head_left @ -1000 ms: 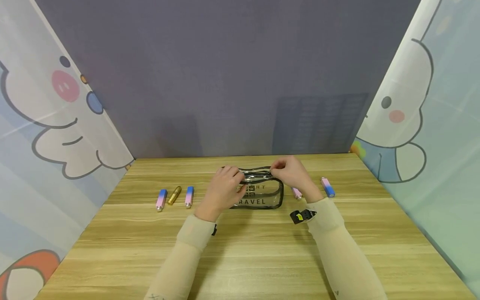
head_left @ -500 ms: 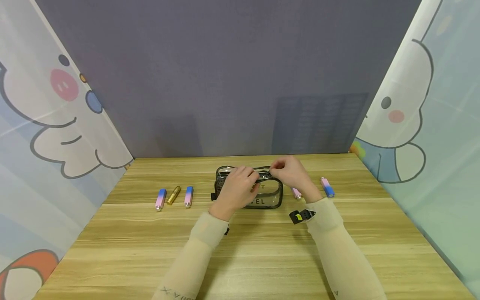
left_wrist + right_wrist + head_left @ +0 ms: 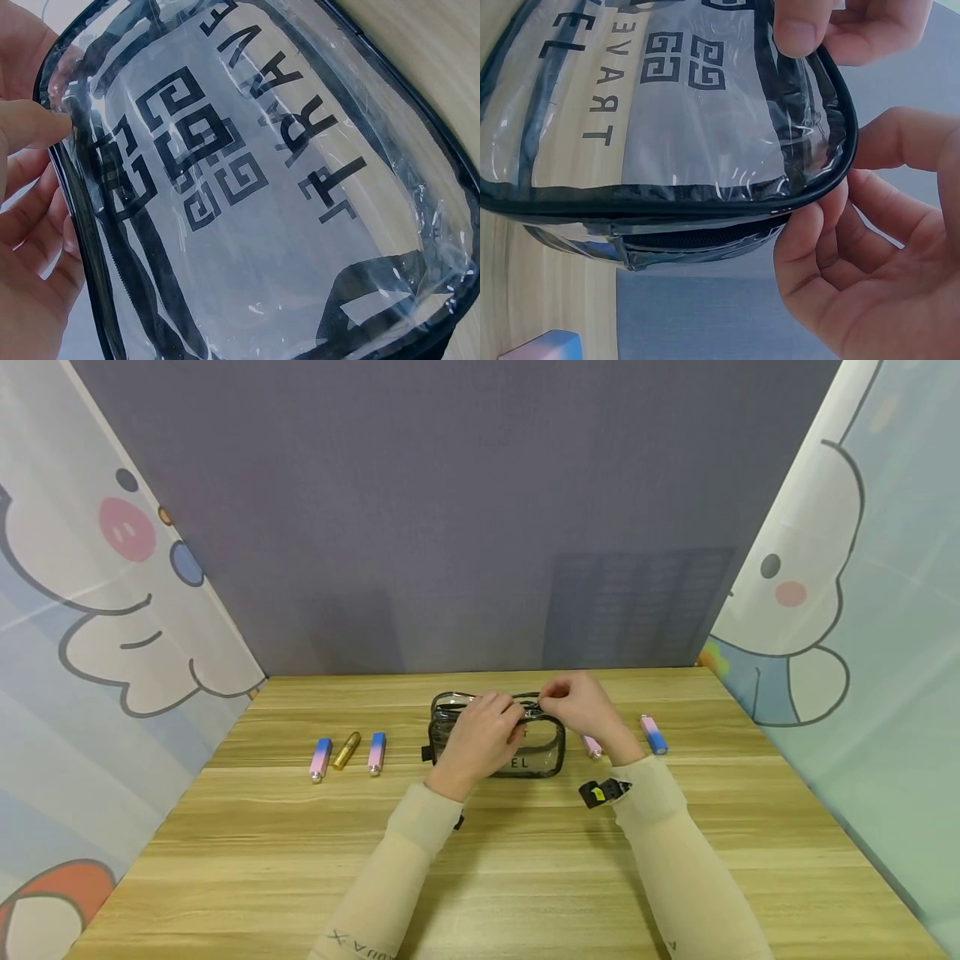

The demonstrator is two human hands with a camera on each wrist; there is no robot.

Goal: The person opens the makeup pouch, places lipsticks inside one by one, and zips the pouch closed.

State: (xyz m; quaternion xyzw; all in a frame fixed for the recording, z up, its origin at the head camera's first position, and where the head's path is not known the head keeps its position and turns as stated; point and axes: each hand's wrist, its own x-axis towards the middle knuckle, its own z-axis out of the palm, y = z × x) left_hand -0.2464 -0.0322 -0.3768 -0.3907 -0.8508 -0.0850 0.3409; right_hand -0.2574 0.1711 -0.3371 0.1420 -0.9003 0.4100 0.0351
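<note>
A clear zip pouch [image 3: 553, 748] with black piping and "TRAVEL" lettering stands upright near the table's far edge. My left hand [image 3: 483, 735] pinches its top edge, near the middle in the head view. In the left wrist view, the left thumb [image 3: 37, 126] lies on the near side of that edge and the fingers are behind it. My right hand [image 3: 579, 703] pinches the pouch's top right corner by the zipper [image 3: 697, 238]. The fingers hide any zipper pull. Inside the pouch I make out no contents.
On the left lie two blue-and-pink tubes [image 3: 320, 760] with a gold tube [image 3: 347, 750] between them. To the right are another blue-and-pink tube [image 3: 654, 734] and one partly hidden by my right hand [image 3: 592, 747]. A grey panel [image 3: 480, 527] rises behind the table.
My left hand has slid right along the pouch's top edge, uncovering its left end, and moved only slightly in the last half second. The right hand has stayed at the right corner.
</note>
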